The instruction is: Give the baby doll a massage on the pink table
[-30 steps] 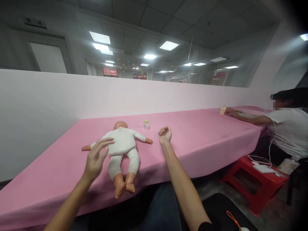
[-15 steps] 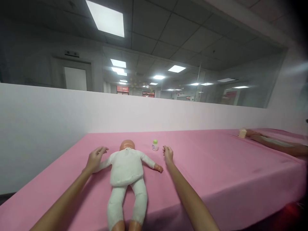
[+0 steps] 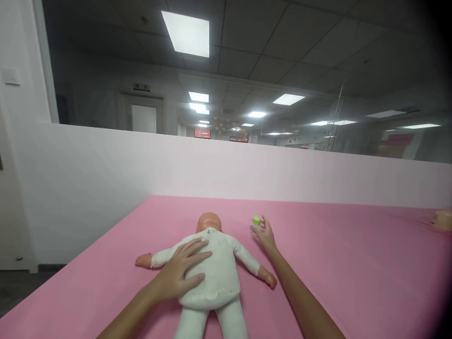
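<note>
A baby doll [image 3: 221,268] with a white cloth body lies face down, its arms spread out. My left hand [image 3: 185,266] rests flat on the left part of its back, fingers spread. Beyond the doll's outstretched right-side arm stands a small clear bottle with a green cap [image 3: 256,220]. My right hand [image 3: 265,234] is around this bottle, with the thumb in front and the fingers on its far right side. The hand hides much of the bottle's lower part.
A pink cloth [image 3: 339,263] covers the table under the doll. A low white wall [image 3: 247,169] with glass above it runs along the back. At the far right edge is a pale yellowish block [image 3: 441,220], partly cut off.
My left hand has moved from beside the doll's arm onto its back. My right hand has reached the bottle and closed around it. The view has turned left.
</note>
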`<state>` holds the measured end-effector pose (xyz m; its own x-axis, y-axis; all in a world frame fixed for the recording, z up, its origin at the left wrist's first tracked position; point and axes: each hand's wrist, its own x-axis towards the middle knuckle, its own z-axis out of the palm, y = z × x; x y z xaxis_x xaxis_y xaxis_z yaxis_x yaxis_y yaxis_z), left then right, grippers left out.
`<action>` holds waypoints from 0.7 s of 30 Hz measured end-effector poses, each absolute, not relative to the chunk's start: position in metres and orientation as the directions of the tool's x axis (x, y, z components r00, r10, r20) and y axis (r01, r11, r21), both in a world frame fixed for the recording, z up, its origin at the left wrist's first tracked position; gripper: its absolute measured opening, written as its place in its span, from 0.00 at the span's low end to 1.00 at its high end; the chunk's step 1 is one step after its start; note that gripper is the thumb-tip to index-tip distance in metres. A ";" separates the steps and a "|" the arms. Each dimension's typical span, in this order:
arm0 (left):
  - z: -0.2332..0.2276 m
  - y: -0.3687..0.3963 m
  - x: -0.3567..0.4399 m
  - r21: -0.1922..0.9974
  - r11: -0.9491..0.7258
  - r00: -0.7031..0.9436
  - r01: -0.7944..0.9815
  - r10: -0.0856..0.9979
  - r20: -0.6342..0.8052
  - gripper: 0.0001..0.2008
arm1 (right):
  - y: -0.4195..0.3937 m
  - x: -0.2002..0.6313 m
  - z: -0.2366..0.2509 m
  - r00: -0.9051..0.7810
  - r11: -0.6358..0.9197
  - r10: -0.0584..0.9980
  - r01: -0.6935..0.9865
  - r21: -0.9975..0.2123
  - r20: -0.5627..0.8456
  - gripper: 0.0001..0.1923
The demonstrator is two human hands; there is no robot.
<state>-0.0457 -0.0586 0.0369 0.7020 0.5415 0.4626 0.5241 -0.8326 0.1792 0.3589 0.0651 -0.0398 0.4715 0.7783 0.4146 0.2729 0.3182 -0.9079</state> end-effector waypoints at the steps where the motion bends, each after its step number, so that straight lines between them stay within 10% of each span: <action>1: 0.035 -0.057 -0.045 0.182 -0.819 0.698 0.544 0.562 0.443 0.26 | 0.067 0.359 -0.042 0.463 0.325 0.776 0.289 -0.900 0.429 0.48; 13: 0.098 -0.044 0.016 0.217 -0.712 0.576 0.668 0.680 0.455 0.16 | 0.056 0.359 -0.049 0.395 0.357 0.794 0.311 -0.880 0.462 0.33; 17: 0.124 -0.021 0.077 0.522 -0.685 0.523 0.508 0.727 0.445 0.17 | 0.054 0.359 -0.047 0.457 0.394 0.707 0.378 -0.838 0.539 0.37; 21: 0.106 0.023 0.148 0.971 -0.100 0.293 0.219 0.956 0.032 0.29 | 0.039 0.353 -0.022 0.471 0.469 0.484 0.572 -0.673 0.737 0.37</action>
